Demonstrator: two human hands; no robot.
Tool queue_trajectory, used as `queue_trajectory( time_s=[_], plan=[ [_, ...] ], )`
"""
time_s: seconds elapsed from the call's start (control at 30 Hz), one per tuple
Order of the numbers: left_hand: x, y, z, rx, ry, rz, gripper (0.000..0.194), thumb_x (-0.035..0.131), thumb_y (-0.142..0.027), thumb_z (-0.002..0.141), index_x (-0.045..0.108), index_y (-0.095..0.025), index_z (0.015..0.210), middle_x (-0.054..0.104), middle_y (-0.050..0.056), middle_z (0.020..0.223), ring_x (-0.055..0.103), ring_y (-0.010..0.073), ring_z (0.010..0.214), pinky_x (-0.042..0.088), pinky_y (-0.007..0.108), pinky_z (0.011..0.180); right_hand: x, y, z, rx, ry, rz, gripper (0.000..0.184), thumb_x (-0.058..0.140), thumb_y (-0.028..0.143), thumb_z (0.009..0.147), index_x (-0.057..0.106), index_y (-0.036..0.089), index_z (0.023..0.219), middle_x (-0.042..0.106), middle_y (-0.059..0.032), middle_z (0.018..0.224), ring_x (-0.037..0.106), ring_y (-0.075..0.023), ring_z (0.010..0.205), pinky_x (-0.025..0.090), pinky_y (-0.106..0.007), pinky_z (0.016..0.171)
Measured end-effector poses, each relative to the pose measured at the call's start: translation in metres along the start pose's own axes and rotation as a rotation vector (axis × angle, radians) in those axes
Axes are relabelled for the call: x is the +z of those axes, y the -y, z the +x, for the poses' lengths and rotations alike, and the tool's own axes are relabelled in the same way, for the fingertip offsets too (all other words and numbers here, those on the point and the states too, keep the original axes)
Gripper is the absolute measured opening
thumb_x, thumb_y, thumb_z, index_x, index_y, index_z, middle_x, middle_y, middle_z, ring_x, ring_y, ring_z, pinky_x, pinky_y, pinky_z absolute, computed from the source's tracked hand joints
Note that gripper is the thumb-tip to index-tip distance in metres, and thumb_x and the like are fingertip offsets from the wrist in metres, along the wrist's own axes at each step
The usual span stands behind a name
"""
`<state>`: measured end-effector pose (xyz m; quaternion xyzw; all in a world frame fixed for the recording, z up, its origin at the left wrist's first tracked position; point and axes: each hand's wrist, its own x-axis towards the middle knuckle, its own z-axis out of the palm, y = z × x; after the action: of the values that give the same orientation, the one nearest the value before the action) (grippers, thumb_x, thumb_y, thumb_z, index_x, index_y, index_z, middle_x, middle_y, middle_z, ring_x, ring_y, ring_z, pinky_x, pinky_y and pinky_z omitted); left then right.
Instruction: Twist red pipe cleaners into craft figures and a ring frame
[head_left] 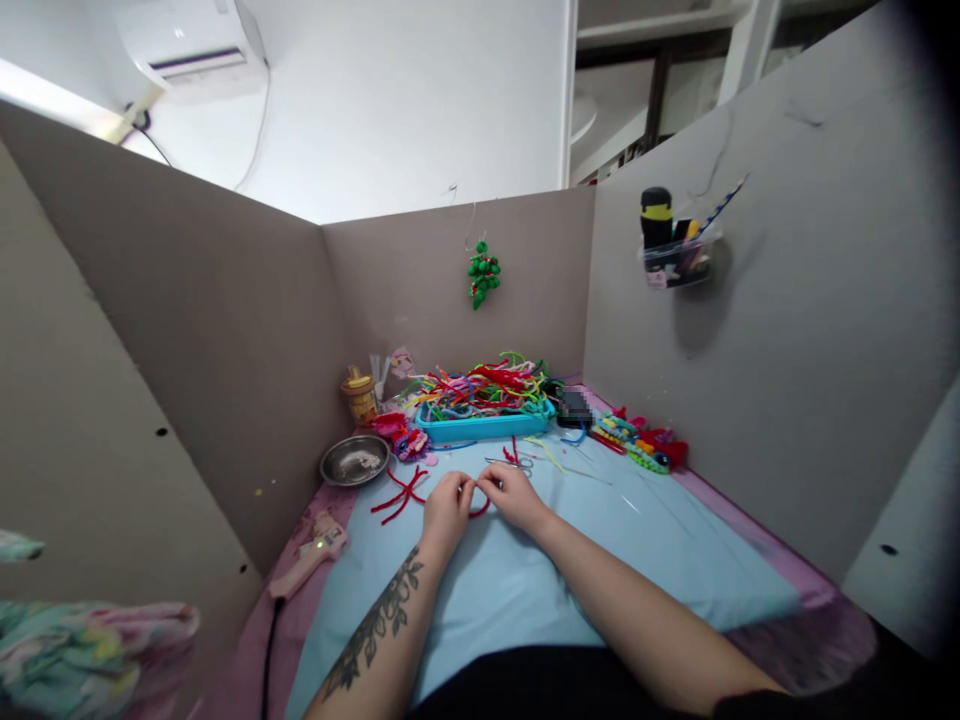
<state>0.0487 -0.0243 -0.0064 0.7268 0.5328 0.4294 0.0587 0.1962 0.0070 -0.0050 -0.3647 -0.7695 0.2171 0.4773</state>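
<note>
My left hand (448, 505) and my right hand (511, 494) meet over the light blue cloth, fingertips pinched close together. Between them a red pipe cleaner (481, 508) curves down in a loop, its ends hidden in my fingers. Left of my left hand lies a star-like bundle of crossed red pipe cleaners (405, 494). Just beyond my right hand are scissors (523, 465) and a short red pipe cleaner piece (514, 449).
A blue tray (487, 429) heaped with coloured pipe cleaners stands at the back. A metal bowl (355, 461) and a pink glue gun (315, 555) are on the left. Colourful fuzzy pieces (637, 440) lie at right. Grey partitions (457, 330) enclose the table.
</note>
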Motion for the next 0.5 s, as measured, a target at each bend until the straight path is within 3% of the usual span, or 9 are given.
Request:
queue_trajectory(
  time_s=[0.17,0.5],
  plan=[
    [-0.0012,0.0014,0.0021,0.038,0.073,-0.073,0.024,0.042,-0.034,0.086,0.058,-0.019,0.076,0.059,0.002,0.071,0.052,0.0151,0.066,0.040,0.027,0.062,0.0008,-0.0023,0.0012,-0.011,0.011,0.005,0.013,0.051,0.014,0.077,0.056,0.018,0.066,0.055,-0.0004,0.067,0.049,-0.0145,0.067,0.036,-0.026,0.064],
    [-0.0019,0.0030,0.0032,0.027,0.108,-0.180,0.025,0.044,-0.035,0.084,0.060,-0.018,0.073,0.060,0.002,0.069,0.053,0.0146,0.065,0.041,0.026,0.061,0.0000,-0.0041,0.0014,-0.026,0.029,-0.007,0.014,0.052,0.013,0.076,0.055,0.018,0.063,0.054,0.0005,0.065,0.048,-0.0140,0.066,0.035,-0.025,0.062]
  ],
)
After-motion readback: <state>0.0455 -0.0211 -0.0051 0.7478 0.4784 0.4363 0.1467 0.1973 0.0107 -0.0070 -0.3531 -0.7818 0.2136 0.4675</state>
